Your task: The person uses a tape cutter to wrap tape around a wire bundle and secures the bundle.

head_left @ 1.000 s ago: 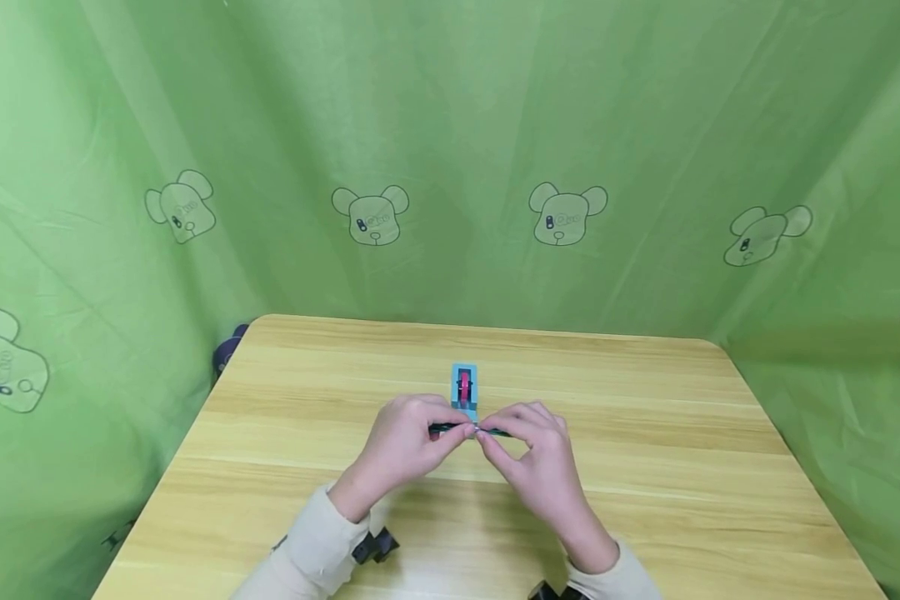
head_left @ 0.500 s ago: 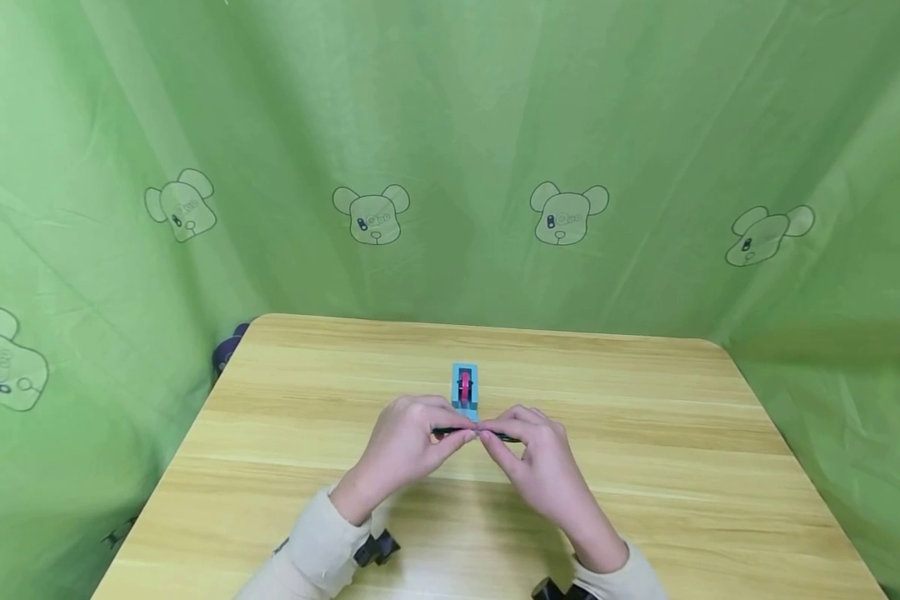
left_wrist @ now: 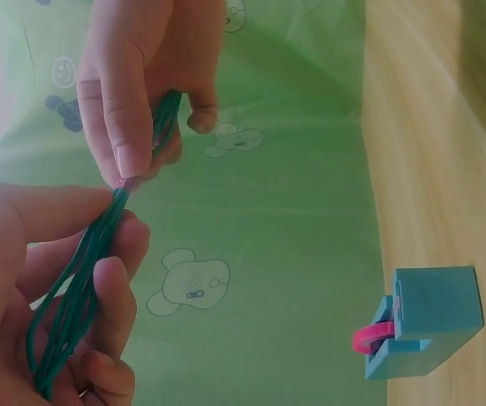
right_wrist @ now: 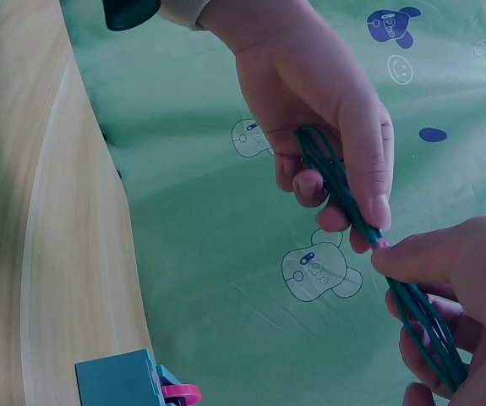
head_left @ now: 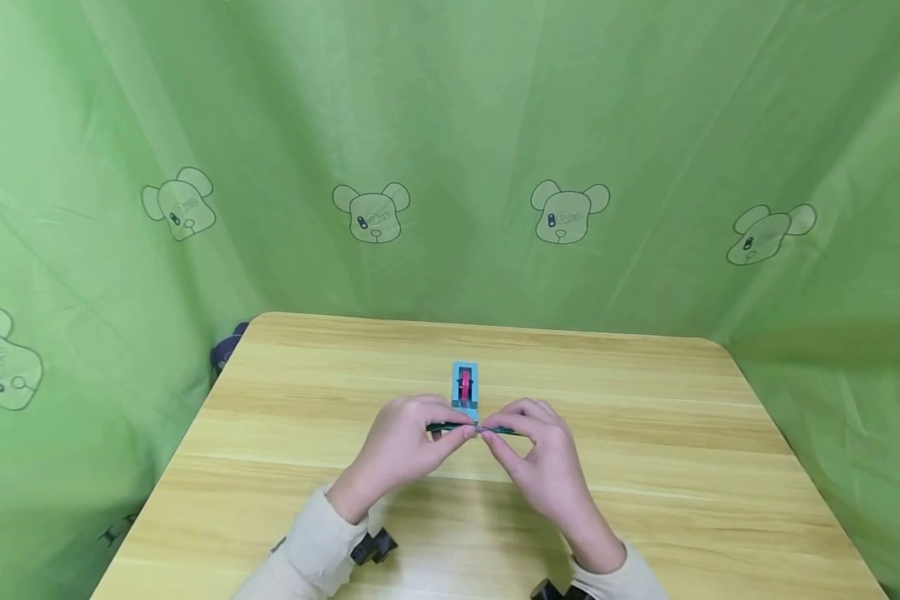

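A bundle of dark green cord (left_wrist: 78, 288), looped lengthwise into a narrow hank, hangs between my two hands above the table. A small strip of pink tape (right_wrist: 381, 244) shows around its middle. My left hand (head_left: 401, 446) pinches the bundle on one side of the strip with thumb and fingers. From the other side, my right hand (head_left: 543, 454) pinches it, the fingertips of both hands nearly meeting at the pink strip. Just beyond the hands stands a light blue tape dispenser (left_wrist: 439, 304) with a pink roll (head_left: 465, 386); the hands partly hide its front end.
The wooden table (head_left: 645, 417) has rounded far corners. A green curtain (head_left: 450, 125) with bear-head prints surrounds its back and sides. Something purple (head_left: 228, 346) shows past the table's left edge. Black devices (head_left: 375, 547) sit at both wrists.
Both hands stay in nearly the same place, holding the cord bundle. The fingers shift slightly at its middle, and the bundle's visible ends move a little. The dispenser stays put.
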The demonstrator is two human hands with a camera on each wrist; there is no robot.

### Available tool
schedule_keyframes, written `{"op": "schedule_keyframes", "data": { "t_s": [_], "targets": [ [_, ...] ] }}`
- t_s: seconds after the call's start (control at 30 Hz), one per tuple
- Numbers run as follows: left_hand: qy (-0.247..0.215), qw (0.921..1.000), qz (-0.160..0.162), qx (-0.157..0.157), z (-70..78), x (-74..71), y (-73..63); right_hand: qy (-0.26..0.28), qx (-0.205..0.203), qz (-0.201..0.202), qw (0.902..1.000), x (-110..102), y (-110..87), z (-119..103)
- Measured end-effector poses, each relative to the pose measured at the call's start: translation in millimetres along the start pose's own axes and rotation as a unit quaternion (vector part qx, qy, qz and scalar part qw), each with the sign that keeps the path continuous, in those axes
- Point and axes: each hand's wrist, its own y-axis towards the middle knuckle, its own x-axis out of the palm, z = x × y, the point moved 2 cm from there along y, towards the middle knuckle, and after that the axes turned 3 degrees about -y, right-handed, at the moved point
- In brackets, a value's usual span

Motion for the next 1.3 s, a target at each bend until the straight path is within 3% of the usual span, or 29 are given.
{"op": "schedule_keyframes", "data": {
  "t_s": [0.13,0.4,0.63,0.9,1.3],
  "targets": [
    [-0.002,1.0,-0.002,-0.005,-0.9,-0.1,0.1,-0.001,-0.013,0.015,0.9998,-0.1,0.3,-2.3],
    [-0.006,0.9999,-0.002,0.013,0.4,-1.2,1.5,-0.01,-0.018,0.025,0.9995,1.7,-1.7,-4.5],
    [0.005,0.9995,0.002,0.031,0.3,-1.0,2.1,-0.013,-0.016,0.012,0.9997,2.4,-2.2,-4.2],
    [0.012,0.9984,0.007,0.054,-1.2,0.1,2.4,0.035,0.024,-0.02,0.9989,-1.6,-1.4,0.2],
    [-0.002,0.9983,0.003,0.057,-1.4,0.1,2.6,0.026,0.036,-0.045,0.998,-4.7,-0.9,1.9]
  ]
}}
